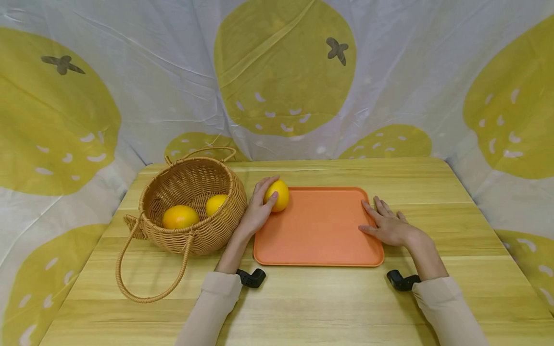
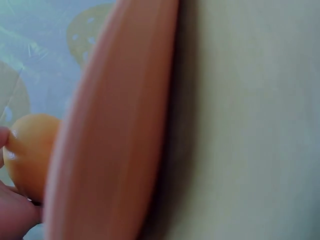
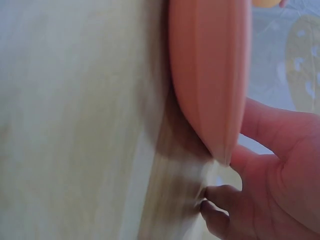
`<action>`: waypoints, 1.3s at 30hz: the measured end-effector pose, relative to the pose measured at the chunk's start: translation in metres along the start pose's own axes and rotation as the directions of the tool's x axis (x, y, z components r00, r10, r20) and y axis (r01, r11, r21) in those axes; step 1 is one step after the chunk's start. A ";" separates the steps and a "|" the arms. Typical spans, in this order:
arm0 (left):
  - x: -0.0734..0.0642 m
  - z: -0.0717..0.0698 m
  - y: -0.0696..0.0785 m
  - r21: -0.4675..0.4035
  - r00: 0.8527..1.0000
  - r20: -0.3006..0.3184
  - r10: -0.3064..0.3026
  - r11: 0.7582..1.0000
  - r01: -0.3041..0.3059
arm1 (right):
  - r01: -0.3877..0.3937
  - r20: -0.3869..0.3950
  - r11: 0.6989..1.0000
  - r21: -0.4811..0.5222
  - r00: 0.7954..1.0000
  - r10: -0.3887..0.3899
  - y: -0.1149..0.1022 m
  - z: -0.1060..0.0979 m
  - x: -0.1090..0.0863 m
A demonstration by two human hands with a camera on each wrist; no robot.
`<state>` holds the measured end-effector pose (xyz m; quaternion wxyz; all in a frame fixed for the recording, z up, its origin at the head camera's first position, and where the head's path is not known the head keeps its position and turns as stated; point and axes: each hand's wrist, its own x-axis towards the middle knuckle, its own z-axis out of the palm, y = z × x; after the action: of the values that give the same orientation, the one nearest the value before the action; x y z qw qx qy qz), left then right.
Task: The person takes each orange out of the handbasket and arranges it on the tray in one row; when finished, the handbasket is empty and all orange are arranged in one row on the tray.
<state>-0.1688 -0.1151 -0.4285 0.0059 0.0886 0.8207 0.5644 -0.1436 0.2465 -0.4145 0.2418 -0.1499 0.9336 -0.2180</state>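
Observation:
In the head view my left hand (image 1: 258, 207) grips a smooth yellow-orange oval fruit (image 1: 282, 196), with the thumb across its near side. The fruit is over the upper left corner of an orange rectangular tray (image 1: 320, 230). The left wrist view shows this fruit (image 2: 32, 150) partly hidden behind the tray's rim (image 2: 120, 125). At the tray's right side my right hand (image 1: 388, 224) lies with spread fingers, thumb and forefinger at the rim. Other fingers of the right hand (image 3: 280, 175) reach down beside the tray's corner in the right wrist view.
A woven wicker basket (image 1: 216, 238) stands left of the tray, close by the left forearm. Inside it lie two similar fruits, one at the front (image 1: 180, 217) and one at the right (image 1: 215, 204). Its looped handle (image 1: 149, 300) hangs toward the table's (image 1: 320, 307) front.

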 end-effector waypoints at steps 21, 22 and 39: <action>0.000 0.002 -0.004 -0.022 1.000 0.012 0.005 1.000 -0.005 | 0.014 0.003 1.000 0.013 1.000 -0.014 0.002 -0.002 -0.002; -0.001 0.002 -0.005 -0.022 1.000 0.013 0.003 1.000 -0.003 | 0.015 0.004 1.000 0.013 1.000 -0.015 0.002 -0.003 -0.002; -0.001 0.002 -0.003 -0.011 1.000 0.017 0.021 1.000 -0.021 | 0.034 -0.007 0.999 0.037 0.999 -0.033 0.016 0.003 0.005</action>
<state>-0.1676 -0.1147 -0.4317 0.0076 0.1019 0.8166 0.5680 -0.1487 0.2576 -0.4261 0.2380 -0.1602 0.9274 -0.2399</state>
